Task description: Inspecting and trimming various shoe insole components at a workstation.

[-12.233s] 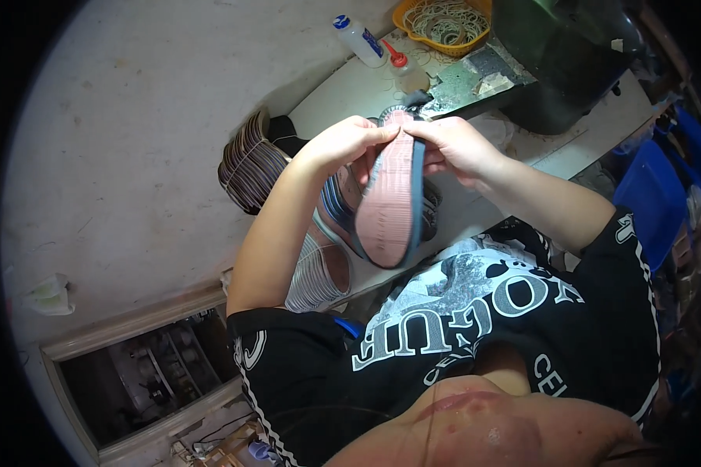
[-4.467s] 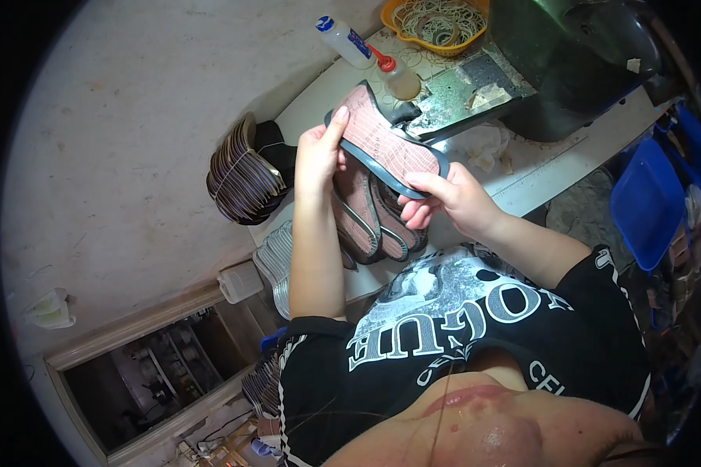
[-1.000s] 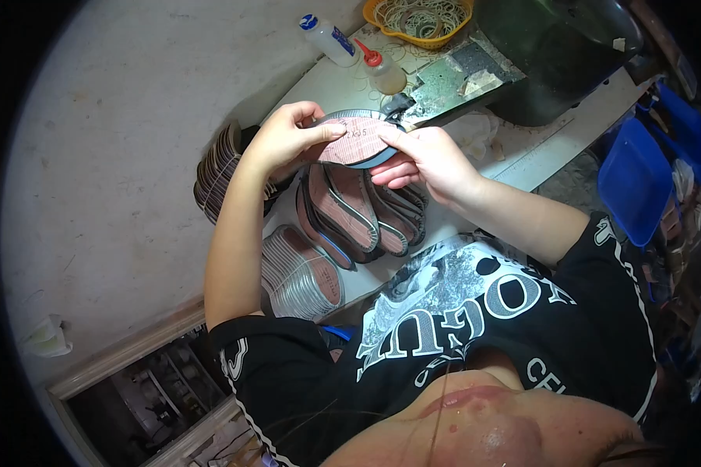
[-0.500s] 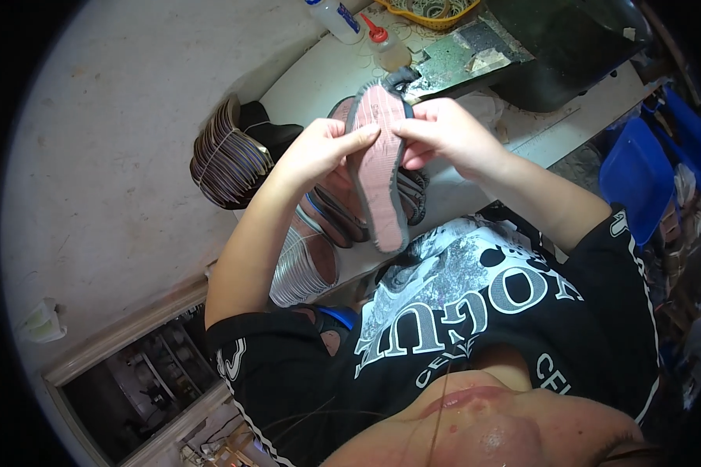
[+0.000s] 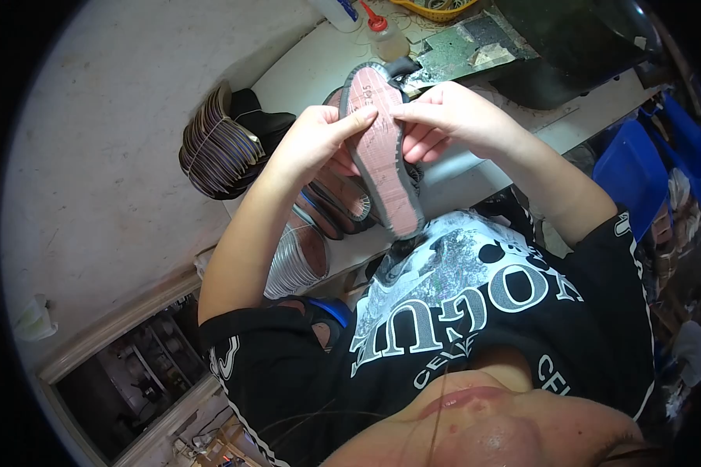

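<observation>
Both of my hands hold a long shoe insole (image 5: pixel 385 175) above the table's near edge, its pinkish ribbed face turned up and a dark, notched edging around it. My left hand (image 5: pixel 319 136) grips its left side, the thumb pressed on the upper face and the fingers partly hidden beneath. On the other side, my right hand (image 5: pixel 448 121) pinches the edge with the thumb on top and the fingers curled below. A black strap-like piece (image 5: pixel 401 67) sticks out at the insole's far end. More pink-faced insoles (image 5: pixel 343 194) lie behind and below my left hand.
A tied stack of insoles (image 5: pixel 220 148) stands by the wall, and a white-bound bundle (image 5: pixel 294 261) sits nearer me. Farther back are a red-capped bottle (image 5: pixel 387 40), a green board (image 5: pixel 463 50), a yellow basket (image 5: pixel 436 11) and a black tray (image 5: pixel 576 62). Blue plastic (image 5: pixel 631 175) stands at right.
The insole has tilted, its near end swinging right and its far end rising slightly away from me. Both hands moved up a little with it, and my right fingers show more below the edge.
</observation>
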Demonstrator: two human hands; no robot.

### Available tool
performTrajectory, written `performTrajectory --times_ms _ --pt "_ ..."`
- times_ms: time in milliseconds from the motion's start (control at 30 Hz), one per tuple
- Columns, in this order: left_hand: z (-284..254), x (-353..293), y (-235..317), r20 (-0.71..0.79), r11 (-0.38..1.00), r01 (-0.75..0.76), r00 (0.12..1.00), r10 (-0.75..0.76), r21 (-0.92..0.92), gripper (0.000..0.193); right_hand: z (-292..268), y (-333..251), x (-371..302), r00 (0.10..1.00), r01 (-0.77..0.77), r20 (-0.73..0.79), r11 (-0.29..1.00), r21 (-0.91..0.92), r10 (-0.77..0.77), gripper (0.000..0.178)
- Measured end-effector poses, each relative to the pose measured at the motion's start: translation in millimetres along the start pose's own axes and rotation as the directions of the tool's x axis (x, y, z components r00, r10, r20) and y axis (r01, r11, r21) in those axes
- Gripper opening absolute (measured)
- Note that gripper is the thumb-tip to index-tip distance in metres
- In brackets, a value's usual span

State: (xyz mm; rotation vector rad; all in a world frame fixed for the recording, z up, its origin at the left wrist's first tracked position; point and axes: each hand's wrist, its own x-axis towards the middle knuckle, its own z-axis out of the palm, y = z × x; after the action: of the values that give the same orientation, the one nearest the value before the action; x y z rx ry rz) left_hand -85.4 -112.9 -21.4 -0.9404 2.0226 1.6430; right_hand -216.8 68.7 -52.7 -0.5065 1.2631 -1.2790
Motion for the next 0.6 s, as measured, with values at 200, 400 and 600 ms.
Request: performTrajectory --times_ms 200,400,600 --pt "2.2 -0.6 6.0 -0.003 0.999 0.007 1.0 -0.008 -0.046 0.046 -6.3 -5.9 2.1 0.993 -0.094 0.053 0.986 -0.138 0.102 0.038" --pt "2.2 1.9 5.0 -0.006 0.997 -0.015 1.0 0.014 -0.079 0.046 -2.4 -5.1 4.8 0.996 -0.086 0.027 0.992 -0.091 0.088 0.037" --pt "6.2 0.7 5.0 -0.009 0.991 -0.008 1.0 0.007 -0.13 0.048 -12.1 -2.3 6.0 1.0 0.021 -0.015 0.98 -0.2 -0.024 0.038"
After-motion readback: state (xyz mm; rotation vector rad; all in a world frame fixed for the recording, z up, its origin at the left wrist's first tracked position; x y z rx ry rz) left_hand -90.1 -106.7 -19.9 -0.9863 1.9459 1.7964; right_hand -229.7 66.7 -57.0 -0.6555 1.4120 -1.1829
